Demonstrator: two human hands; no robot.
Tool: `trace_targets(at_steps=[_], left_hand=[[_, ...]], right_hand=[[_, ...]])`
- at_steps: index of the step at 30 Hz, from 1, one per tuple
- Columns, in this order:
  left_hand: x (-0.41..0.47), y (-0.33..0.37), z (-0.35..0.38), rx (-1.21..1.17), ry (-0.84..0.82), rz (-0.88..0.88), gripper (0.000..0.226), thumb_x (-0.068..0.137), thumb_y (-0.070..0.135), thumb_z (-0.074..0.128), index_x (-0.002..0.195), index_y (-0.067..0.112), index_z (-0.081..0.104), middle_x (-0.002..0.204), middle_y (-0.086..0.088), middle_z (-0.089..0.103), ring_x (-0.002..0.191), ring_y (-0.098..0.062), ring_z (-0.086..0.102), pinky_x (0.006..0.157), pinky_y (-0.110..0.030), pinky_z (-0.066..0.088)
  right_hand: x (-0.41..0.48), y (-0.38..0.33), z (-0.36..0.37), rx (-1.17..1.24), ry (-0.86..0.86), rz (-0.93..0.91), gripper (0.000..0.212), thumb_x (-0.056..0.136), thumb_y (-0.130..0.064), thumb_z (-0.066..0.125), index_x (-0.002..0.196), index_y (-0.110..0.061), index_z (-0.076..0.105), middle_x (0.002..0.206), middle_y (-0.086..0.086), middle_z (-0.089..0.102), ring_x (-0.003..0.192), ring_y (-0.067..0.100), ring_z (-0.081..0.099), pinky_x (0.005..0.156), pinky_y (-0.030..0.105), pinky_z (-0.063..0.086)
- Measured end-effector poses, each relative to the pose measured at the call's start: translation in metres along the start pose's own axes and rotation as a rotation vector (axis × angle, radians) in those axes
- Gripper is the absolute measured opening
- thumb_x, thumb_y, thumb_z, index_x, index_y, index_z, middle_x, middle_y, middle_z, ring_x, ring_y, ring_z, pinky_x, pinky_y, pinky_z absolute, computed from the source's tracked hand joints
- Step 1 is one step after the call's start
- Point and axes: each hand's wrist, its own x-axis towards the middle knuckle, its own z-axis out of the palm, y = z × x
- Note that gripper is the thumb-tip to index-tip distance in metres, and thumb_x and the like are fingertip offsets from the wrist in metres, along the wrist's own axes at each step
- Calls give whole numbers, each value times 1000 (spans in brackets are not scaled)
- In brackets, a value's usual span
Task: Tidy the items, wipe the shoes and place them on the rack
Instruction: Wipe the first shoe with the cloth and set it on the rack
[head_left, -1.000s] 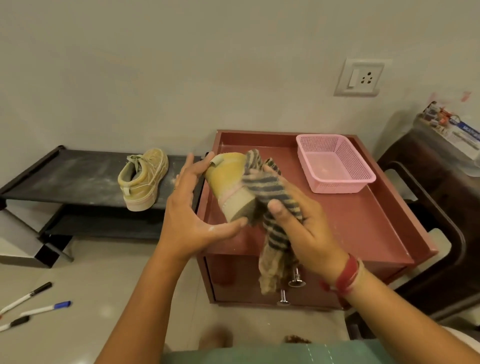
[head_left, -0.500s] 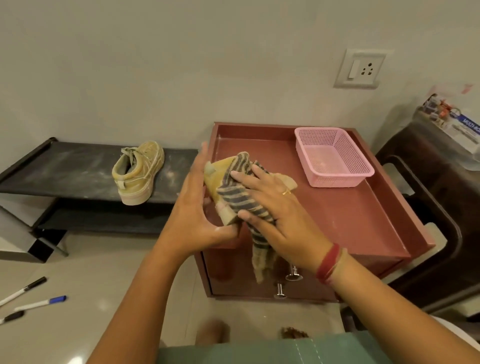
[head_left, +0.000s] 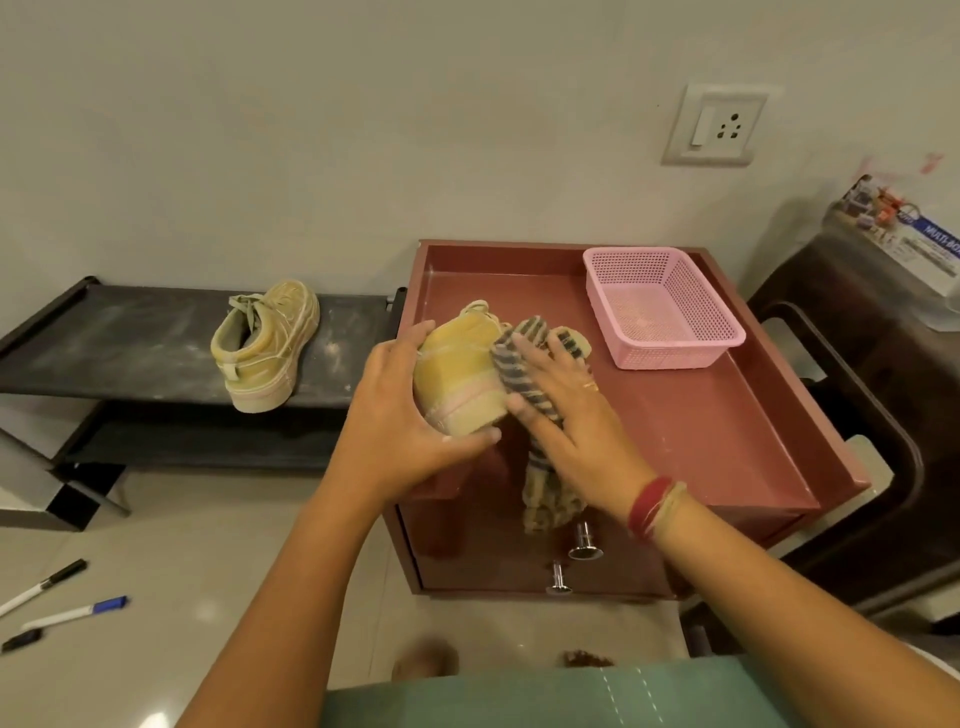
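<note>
Head view shows the tan shoe (head_left: 457, 384) held above the near left corner of the red bench (head_left: 701, 431), heel toward the camera. The left hand (head_left: 405, 431) grips it: its fingers (head_left: 415, 338) curl over the upper and the thumb hooks beneath the sole. The right hand (head_left: 566, 415) lies on the shoe's right side, its fingers (head_left: 530, 358) straight and slightly spread, pressing a striped cloth (head_left: 506, 361) flat against the shoe. The cloth's loose end hangs below the palm, in front of the bench's drawers. Beyond the right fingers, a pink basket (head_left: 660, 306) sits at the bench's far right corner. Left of the left fingers, well apart, a second tan shoe (head_left: 265, 345) stands on the top shelf of the dark rack (head_left: 130, 343). Markers (head_left: 78, 613) lie on the floor, below and left of the left arm.
</note>
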Motion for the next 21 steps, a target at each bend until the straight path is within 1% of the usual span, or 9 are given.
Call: trace_targets(at_steps=[4, 8, 10, 12, 13, 14, 17, 19, 21], left_hand=[[1, -2, -2, -2, 2, 24, 102, 55, 64, 68, 143, 22, 37, 130, 5, 45, 114, 4, 39, 91, -1, 30], [2, -2, -1, 46, 23, 4, 108, 52, 68, 73, 143, 23, 36, 133, 6, 45, 121, 1, 37, 99, -21, 35], [3, -2, -2, 38, 26, 10, 104, 54, 67, 72, 141, 22, 38, 133, 7, 45, 121, 2, 37, 99, -18, 35], [3, -2, -4, 14, 21, 28, 98, 56, 63, 69, 140, 20, 41, 133, 5, 46, 119, 5, 37, 99, -8, 32], [3, -3, -5, 11, 19, 34, 97, 57, 62, 69, 139, 20, 41, 134, 4, 46, 119, 5, 37, 99, -9, 33], [3, -4, -5, 14, 19, 34, 97, 56, 62, 70, 139, 20, 42, 133, 4, 46, 120, 5, 38, 101, -15, 36], [4, -6, -4, 41, 31, 12, 103, 52, 65, 75, 138, 21, 41, 133, 5, 44, 123, -1, 37, 101, -29, 42], [4, -6, -5, 46, 41, 19, 102, 52, 66, 74, 138, 21, 42, 132, 6, 45, 123, -1, 38, 101, -19, 37], [4, -7, -6, 35, 45, 31, 96, 54, 60, 73, 136, 21, 44, 131, 6, 46, 122, 0, 39, 98, -7, 31]], right_hand=[[-13, -6, 14, -147, -121, -278, 48, 94, -52, 31, 141, -40, 29, 154, -17, 19, 146, 9, 1, 119, 42, -1], [2, 8, 1, -22, -10, -33, 44, 91, -58, 31, 133, -59, 19, 150, -25, 16, 145, 3, 1, 118, 49, 6], [-2, 0, 6, -52, -44, -73, 45, 90, -59, 30, 133, -63, 17, 152, -22, 15, 146, 7, -1, 119, 48, 1], [-12, -5, 16, -135, -127, -257, 47, 93, -55, 30, 139, -52, 20, 154, -18, 16, 146, 11, -2, 118, 46, -1], [-13, -4, 16, -170, -144, -310, 49, 94, -54, 30, 141, -47, 22, 154, -18, 17, 146, 11, -2, 118, 46, -1], [-9, 1, 13, -179, -136, -297, 49, 94, -55, 30, 141, -45, 22, 154, -19, 16, 146, 9, -1, 118, 46, 0], [7, 13, 2, -52, -21, -19, 52, 90, -61, 29, 139, -45, 23, 151, -22, 18, 145, 3, 1, 118, 50, 5], [3, 6, 3, -54, -40, -30, 55, 89, -64, 27, 140, -42, 25, 152, -21, 18, 145, 5, 1, 118, 50, 2], [-8, 0, 10, -97, -126, -199, 52, 92, -57, 28, 141, -38, 29, 154, -16, 20, 146, 8, 3, 118, 45, 0]])
